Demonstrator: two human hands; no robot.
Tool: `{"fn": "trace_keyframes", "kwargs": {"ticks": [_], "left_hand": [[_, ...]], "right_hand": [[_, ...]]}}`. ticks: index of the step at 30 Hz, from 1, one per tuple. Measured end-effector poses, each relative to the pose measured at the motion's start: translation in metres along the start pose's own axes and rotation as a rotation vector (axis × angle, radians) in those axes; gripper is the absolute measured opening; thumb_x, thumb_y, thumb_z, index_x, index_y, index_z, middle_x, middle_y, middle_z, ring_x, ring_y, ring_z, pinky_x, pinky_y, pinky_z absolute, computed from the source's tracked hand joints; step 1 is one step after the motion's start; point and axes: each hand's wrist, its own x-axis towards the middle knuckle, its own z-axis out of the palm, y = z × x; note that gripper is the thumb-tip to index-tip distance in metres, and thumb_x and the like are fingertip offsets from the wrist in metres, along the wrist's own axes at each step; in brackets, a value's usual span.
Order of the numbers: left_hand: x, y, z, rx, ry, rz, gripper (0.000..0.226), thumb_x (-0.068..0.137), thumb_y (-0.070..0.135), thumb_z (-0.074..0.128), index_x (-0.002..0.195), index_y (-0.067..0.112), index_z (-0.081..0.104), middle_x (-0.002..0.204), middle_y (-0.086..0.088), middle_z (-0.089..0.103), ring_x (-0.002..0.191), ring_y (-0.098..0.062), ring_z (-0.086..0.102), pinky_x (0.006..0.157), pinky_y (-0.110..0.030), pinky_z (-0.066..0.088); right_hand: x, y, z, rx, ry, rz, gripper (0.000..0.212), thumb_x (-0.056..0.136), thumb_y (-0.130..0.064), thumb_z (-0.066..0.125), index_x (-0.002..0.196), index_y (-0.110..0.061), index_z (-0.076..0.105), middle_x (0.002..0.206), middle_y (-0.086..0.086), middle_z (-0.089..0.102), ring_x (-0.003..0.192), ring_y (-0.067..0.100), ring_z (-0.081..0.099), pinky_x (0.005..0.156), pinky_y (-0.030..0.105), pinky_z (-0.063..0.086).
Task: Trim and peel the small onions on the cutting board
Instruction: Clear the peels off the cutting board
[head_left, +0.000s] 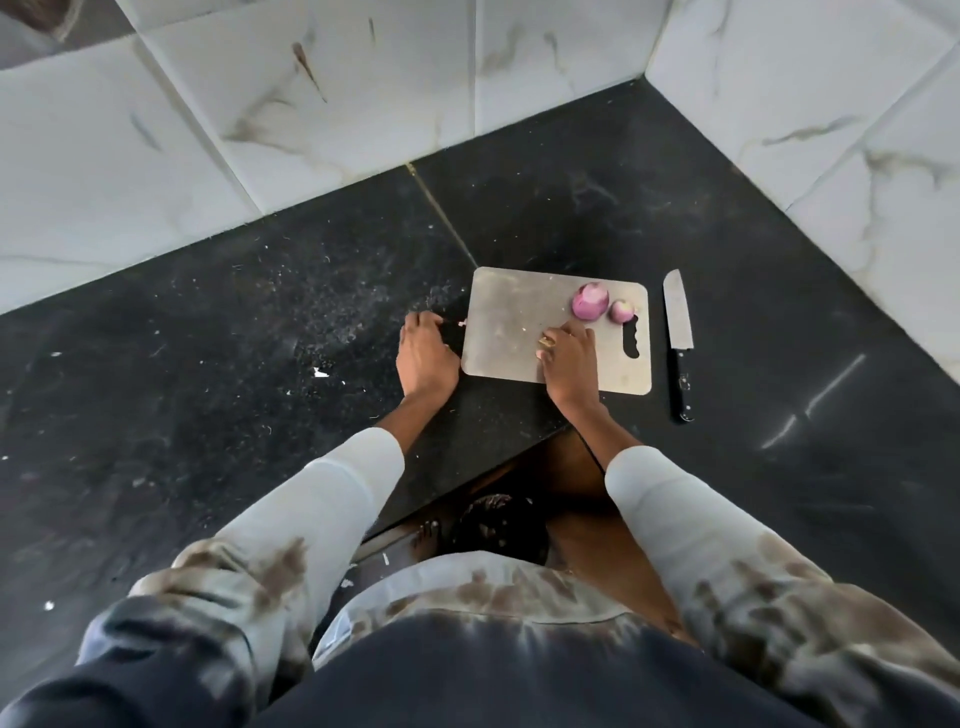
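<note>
Tabletop (234, 364): black speckled stone, dusted with pale crumbs and specks, one white scrap (320, 372) lying on it to my left. A seam (441, 213) runs diagonally across the slab toward the wall. Wall tiles (260, 104): white with grey-brown veining, meeting at a corner on the far right. Below the tabletop edge, brown floor and a dark round bin (498, 525) holding scraps. My sleeves (332, 499) are light grey.

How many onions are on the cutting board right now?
2. The larger onion sits near the far right of the cutting board; the smaller onion lies just right of it, by the handle cutout. None seems hidden under the right hand.
</note>
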Motion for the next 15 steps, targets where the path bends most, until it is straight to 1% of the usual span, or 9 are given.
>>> {"fn": "trace_keyframes", "kwargs": {"ticks": [2, 5, 7, 10, 12, 15], "left_hand": [[0.007, -0.016, -0.005, 0.005, 0.0, -0.017, 0.048, 0.09, -0.003, 0.071, 0.135, 0.01, 0.062, 0.137, -0.007, 0.056, 0.126, -0.026, 0.058, 0.104, -0.042, 0.054], [0.015, -0.034, -0.009, -0.025, -0.036, -0.008, 0.047, 0.092, 0.0, 0.075, 0.137, 0.008, 0.065, 0.134, -0.008, 0.06, 0.119, -0.025, 0.064, 0.104, -0.04, 0.055], [0.017, -0.041, -0.009, -0.041, -0.061, 0.019, 0.044, 0.091, 0.0, 0.078, 0.133, 0.007, 0.07, 0.128, -0.009, 0.064, 0.111, -0.024, 0.068, 0.102, -0.038, 0.057], [0.02, -0.045, -0.009, -0.048, -0.072, 0.05, 0.032, 0.09, 0.001, 0.08, 0.121, 0.004, 0.076, 0.12, -0.012, 0.069, 0.102, -0.025, 0.071, 0.096, -0.036, 0.058], [0.022, -0.046, -0.01, -0.029, -0.081, 0.082, 0.024, 0.091, 0.001, 0.078, 0.115, 0.004, 0.078, 0.115, -0.012, 0.071, 0.097, -0.024, 0.072, 0.091, -0.034, 0.058], [0.027, -0.05, -0.011, 0.027, -0.084, 0.148, 0.017, 0.093, -0.005, 0.073, 0.102, 0.006, 0.082, 0.106, -0.012, 0.074, 0.092, -0.026, 0.072, 0.086, -0.035, 0.059]], "right_hand": [[0.006, -0.009, 0.0, 0.029, 0.025, 0.008, 0.025, 0.098, -0.005, 0.071, 0.122, -0.003, 0.073, 0.122, 0.011, 0.064, 0.114, 0.027, 0.058, 0.103, 0.035, 0.05], [0.011, -0.02, 0.003, 0.039, 0.037, -0.001, 0.014, 0.098, -0.004, 0.07, 0.109, -0.001, 0.076, 0.111, 0.011, 0.068, 0.105, 0.025, 0.064, 0.097, 0.038, 0.057], [0.012, -0.023, 0.005, 0.044, 0.034, 0.006, 0.012, 0.098, -0.003, 0.07, 0.107, -0.002, 0.077, 0.109, 0.01, 0.07, 0.1, 0.023, 0.066, 0.093, 0.035, 0.059], [0.017, -0.024, 0.006, 0.063, 0.025, 0.035, 0.013, 0.096, -0.003, 0.072, 0.107, -0.005, 0.079, 0.108, 0.008, 0.072, 0.097, 0.02, 0.068, 0.092, 0.032, 0.06], [0.019, -0.026, 0.006, 0.091, 0.014, 0.057, 0.011, 0.095, -0.004, 0.074, 0.104, -0.008, 0.08, 0.106, 0.006, 0.074, 0.095, 0.018, 0.068, 0.091, 0.03, 0.059], [0.021, -0.033, 0.004, 0.12, 0.008, 0.068, 0.009, 0.094, -0.006, 0.075, 0.099, -0.012, 0.079, 0.104, 0.002, 0.072, 0.091, 0.012, 0.064, 0.087, 0.023, 0.054]]}}
